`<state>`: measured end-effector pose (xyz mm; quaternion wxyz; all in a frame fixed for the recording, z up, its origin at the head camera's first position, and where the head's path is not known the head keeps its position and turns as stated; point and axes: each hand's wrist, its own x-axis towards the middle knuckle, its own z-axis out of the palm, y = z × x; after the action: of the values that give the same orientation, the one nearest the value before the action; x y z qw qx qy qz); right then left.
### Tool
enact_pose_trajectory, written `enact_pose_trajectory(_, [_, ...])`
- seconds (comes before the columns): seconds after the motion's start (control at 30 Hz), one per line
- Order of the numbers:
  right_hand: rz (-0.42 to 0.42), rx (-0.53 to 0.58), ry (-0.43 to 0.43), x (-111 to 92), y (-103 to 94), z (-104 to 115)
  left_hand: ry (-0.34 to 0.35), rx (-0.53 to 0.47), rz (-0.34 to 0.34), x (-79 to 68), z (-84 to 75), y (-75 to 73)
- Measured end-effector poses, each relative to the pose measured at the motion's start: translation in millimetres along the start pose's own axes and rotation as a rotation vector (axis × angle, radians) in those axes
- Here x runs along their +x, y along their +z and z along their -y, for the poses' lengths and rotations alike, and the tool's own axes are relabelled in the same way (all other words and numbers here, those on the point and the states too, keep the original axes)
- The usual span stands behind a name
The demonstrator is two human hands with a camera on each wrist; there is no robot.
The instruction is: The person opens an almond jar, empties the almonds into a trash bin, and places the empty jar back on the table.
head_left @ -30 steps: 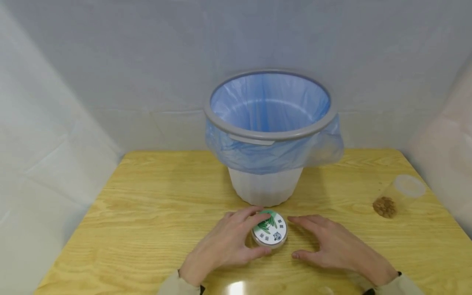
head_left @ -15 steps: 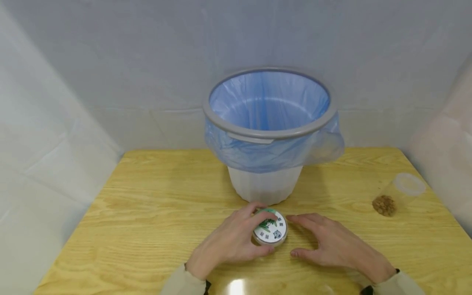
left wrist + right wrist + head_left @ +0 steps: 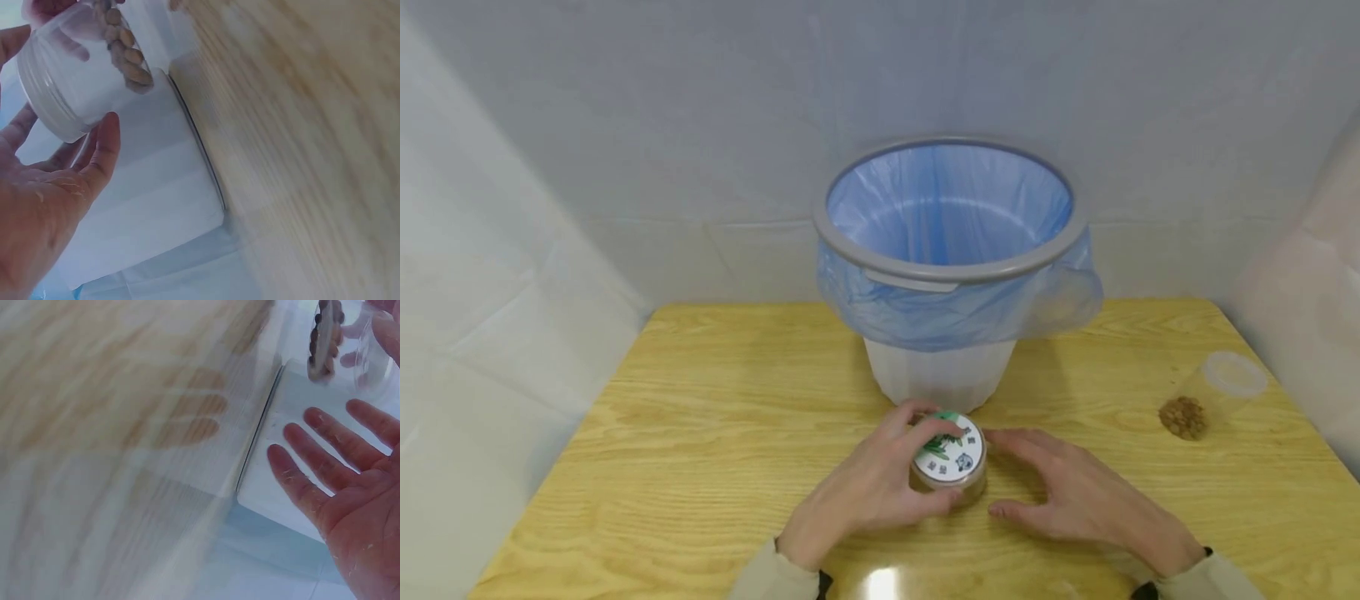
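My left hand grips a clear round jar by its sides, thumb in front and fingers over the lid. The lid carries a white and green printed label. In the left wrist view brown nugget-like pieces lie along the bottom of the jar, which is held a little above the table. Just right of the jar is my right hand, palm facing it. Its fingers are spread and hold nothing; whether the index fingertip touches the jar I cannot tell.
Behind the hands stands a white bin with a grey rim and a blue bag folded over it. A clear tub lies on its side at the right, with brown pieces inside. Pale sheets surround the wooden table.
The jar has risen slightly in my left hand and its lid sits higher in the head view. My left fingers have closed further round it. The right hand has barely moved.
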<state>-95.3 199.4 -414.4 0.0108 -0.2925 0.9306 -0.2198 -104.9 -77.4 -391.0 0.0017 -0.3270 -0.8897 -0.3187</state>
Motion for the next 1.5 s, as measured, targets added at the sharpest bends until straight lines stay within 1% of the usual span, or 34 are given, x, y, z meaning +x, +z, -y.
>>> enact_pose_trajectory(0.07, [-0.029, 0.016, -0.013, 0.2, -0.1, 0.9, 0.018, -0.028, -0.022, -0.1, -0.4, -0.1])
enact_pose_trajectory(0.13, [-0.055, 0.029, -0.023, 0.5, 0.0, 2.2, 0.020, -0.067, -0.036, -0.5, -1.0, 0.0])
enact_pose_trajectory(0.37, [-0.122, 0.082, -0.042, 1.8, 0.6, 6.5, -0.031, -0.159, -0.067, -2.3, -5.2, 0.9])
enact_pose_trajectory(0.47, [-0.137, 0.088, -0.037, 2.2, 1.2, 7.9, -0.038, -0.209, -0.082, -2.7, -7.1, 2.4])
enact_pose_trajectory(0.6, [-0.153, 0.072, -0.022, 2.7, 2.4, 9.4, -0.070, -0.261, -0.101, -3.7, -10.5, 5.0])
enact_pose_trajectory(0.77, [-0.183, 0.069, -0.016, 2.4, 4.7, 10.3, -0.112, -0.302, -0.094, -4.9, -14.7, 7.2])
enact_pose_trajectory(0.9, [-0.221, 0.054, -0.033, 3.6, 7.7, 10.3, -0.136, -0.327, -0.078, -5.6, -16.5, 8.9])
enact_pose_trajectory(1.03, [-0.243, 0.039, -0.049, 5.9, 9.5, 10.5, -0.153, -0.311, -0.057, -5.1, -17.9, 9.8])
enact_pose_trajectory(1.1, [-0.236, 0.038, -0.049, 7.2, 9.1, 11.0, -0.162, -0.293, -0.036, -5.2, -17.3, 9.1])
enact_pose_trajectory(1.23, [-0.208, 0.039, -0.070, 10.0, 7.4, 11.0, -0.156, -0.259, 0.009, -5.9, -12.9, 4.6])
enact_pose_trajectory(1.33, [-0.182, 0.049, -0.082, 10.9, 6.0, 10.4, -0.113, -0.239, 0.031, -6.0, -9.0, 1.3])
enact_pose_trajectory(1.5, [-0.120, 0.071, -0.065, 11.1, 4.1, 11.1, -0.045, -0.203, 0.053, -7.0, -4.5, -0.7])
